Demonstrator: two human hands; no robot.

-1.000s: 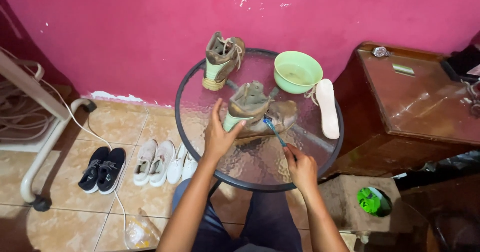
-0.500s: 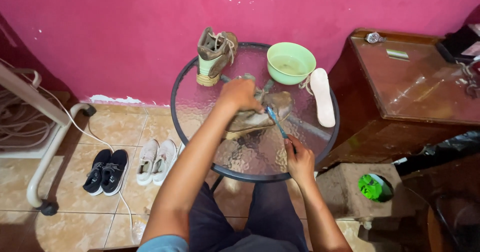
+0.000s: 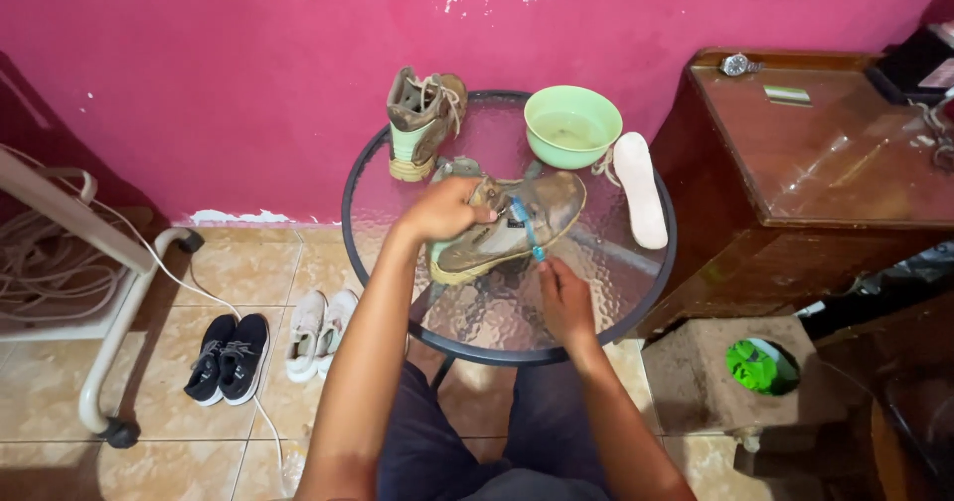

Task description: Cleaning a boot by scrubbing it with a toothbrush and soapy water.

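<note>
On a round glass table (image 3: 636,292) lies a muddy tan boot (image 3: 527,225), tipped on its side with the sole facing me. My left hand (image 3: 445,210) grips the boot at its ankle end. My right hand (image 3: 562,297) holds a blue toothbrush (image 3: 526,227), its head resting against the sole. A second tan boot (image 3: 422,118) stands upright at the table's far left. A green bowl (image 3: 572,125) of cloudy water sits at the far edge, and a white insole (image 3: 640,188) lies to its right.
A dark wooden cabinet (image 3: 825,163) stands right of the table with a wristwatch (image 3: 737,64) on top. On the tiled floor to the left are black sneakers (image 3: 229,357), white sneakers (image 3: 320,332) and a white metal frame (image 3: 109,292). A pink wall runs behind.
My left hand went from reaching over the boot to gripping it and tipping it sole-up. My right hand brought the toothbrush onto the sole. The view has moved closer.
</note>
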